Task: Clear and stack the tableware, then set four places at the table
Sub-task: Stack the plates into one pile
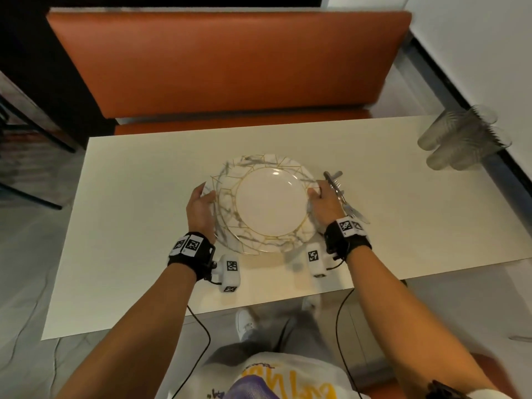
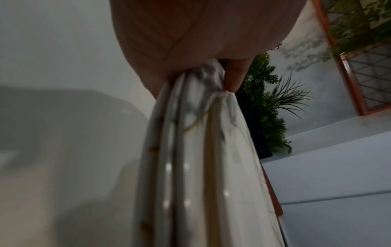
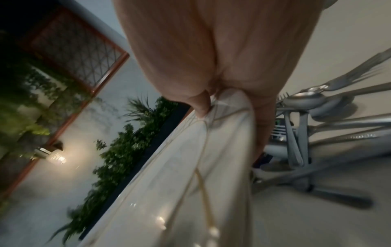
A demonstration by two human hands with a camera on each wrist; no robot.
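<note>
A stack of white marbled plates (image 1: pixel 270 203) with gold lines sits in the middle of the cream table (image 1: pixel 129 226). My left hand (image 1: pixel 201 203) grips the stack's left rim, thumb on top; in the left wrist view several plate edges (image 2: pixel 190 150) show under the thumb (image 2: pixel 232 76). My right hand (image 1: pixel 322 200) grips the right rim, and the right wrist view shows its thumb (image 3: pixel 201 105) pressed on the top plate (image 3: pixel 190 167). A pile of metal cutlery (image 1: pixel 342 197) lies just right of the right hand, seen close as forks and spoons (image 3: pixel 317 117).
Several clear ribbed glasses (image 1: pixel 460 136) stand at the table's far right corner. An orange bench (image 1: pixel 230 61) runs along the far side. Another table's dark legs (image 1: pixel 28 168) are on the left. The table's near edge lies close to my legs.
</note>
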